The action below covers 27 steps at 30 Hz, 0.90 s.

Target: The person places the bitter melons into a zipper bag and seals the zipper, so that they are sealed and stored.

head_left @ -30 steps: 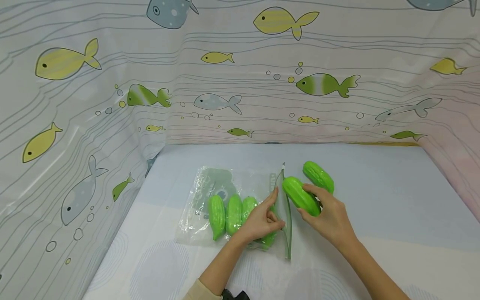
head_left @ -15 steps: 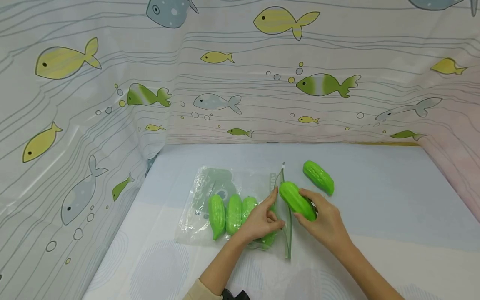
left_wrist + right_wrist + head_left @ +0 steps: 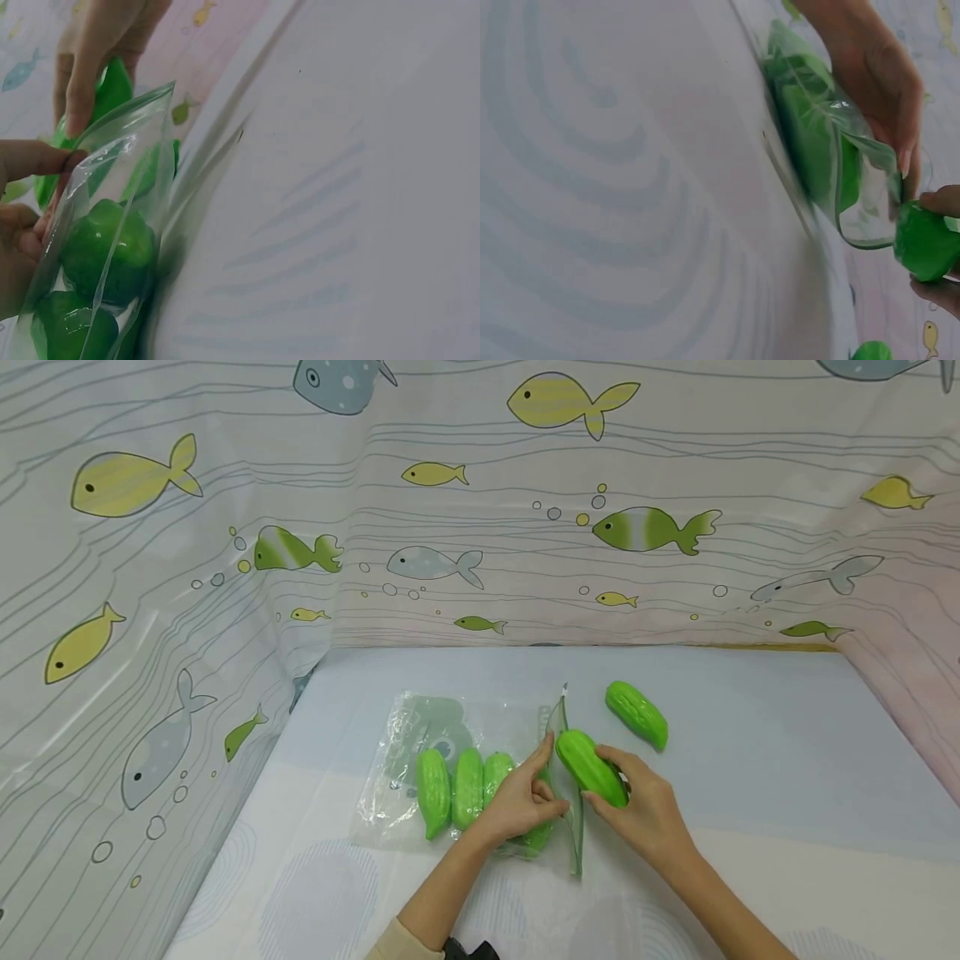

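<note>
A clear zip bag (image 3: 401,777) lies on the table with several glossy green bitter melons inside, among them a bitter melon (image 3: 433,789) at the left of the row. My left hand (image 3: 517,797) lies over the bag and holds the upper edge of its mouth, index finger and thumb spread along it; the mouth gapes to the right. In my right hand (image 3: 641,806) is another bitter melon (image 3: 591,768), gripped between thumb and fingers. Its far end is at the bag's mouth (image 3: 870,244); whether it is past the rim I cannot tell.
One loose bitter melon (image 3: 637,716) lies behind my right hand. The table (image 3: 787,760) has a pale cover. A fish-printed curtain (image 3: 525,527) stands along the back and sides. A small black object (image 3: 471,950) shows at the front edge.
My right hand has brought its bitter melon left and nearer to me, up to the bag's mouth. The left hand and the bag have barely moved.
</note>
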Available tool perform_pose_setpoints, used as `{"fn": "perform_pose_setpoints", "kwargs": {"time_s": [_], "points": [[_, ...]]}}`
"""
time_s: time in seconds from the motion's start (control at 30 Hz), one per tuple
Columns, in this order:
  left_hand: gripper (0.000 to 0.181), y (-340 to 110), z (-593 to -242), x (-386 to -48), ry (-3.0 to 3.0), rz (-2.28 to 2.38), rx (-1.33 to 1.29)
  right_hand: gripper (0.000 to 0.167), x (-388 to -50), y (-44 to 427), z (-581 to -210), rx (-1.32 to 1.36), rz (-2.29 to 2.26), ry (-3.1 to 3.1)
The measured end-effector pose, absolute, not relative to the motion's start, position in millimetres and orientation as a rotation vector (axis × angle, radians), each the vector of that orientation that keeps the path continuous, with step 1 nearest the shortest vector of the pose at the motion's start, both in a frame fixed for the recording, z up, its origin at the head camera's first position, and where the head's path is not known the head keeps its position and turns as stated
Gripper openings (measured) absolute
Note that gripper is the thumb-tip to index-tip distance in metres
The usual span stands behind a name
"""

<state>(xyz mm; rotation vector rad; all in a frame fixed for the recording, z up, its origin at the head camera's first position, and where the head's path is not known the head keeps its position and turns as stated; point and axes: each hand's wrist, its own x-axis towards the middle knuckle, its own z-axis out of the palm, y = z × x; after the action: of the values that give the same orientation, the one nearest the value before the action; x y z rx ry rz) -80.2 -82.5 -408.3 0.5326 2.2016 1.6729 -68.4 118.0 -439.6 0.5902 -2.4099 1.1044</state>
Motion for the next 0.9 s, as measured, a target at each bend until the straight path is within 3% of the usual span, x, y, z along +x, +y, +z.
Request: {"fn": "perform_pose_setpoints", "kwargs": {"time_s": [0.5, 0.9], "points": [[0.093, -86.7, -442.2, -92.8, 2.078, 1.806, 0.531, 0.06, -61.8, 106.0, -445.5, 0.463, 1.241, -2.683], [0.092, -87.1, -435.3, -92.5, 2.074, 1.824, 0.524, 0.046, -56.6, 108.2, -433.5, 0.509, 1.61, -2.778]]}}
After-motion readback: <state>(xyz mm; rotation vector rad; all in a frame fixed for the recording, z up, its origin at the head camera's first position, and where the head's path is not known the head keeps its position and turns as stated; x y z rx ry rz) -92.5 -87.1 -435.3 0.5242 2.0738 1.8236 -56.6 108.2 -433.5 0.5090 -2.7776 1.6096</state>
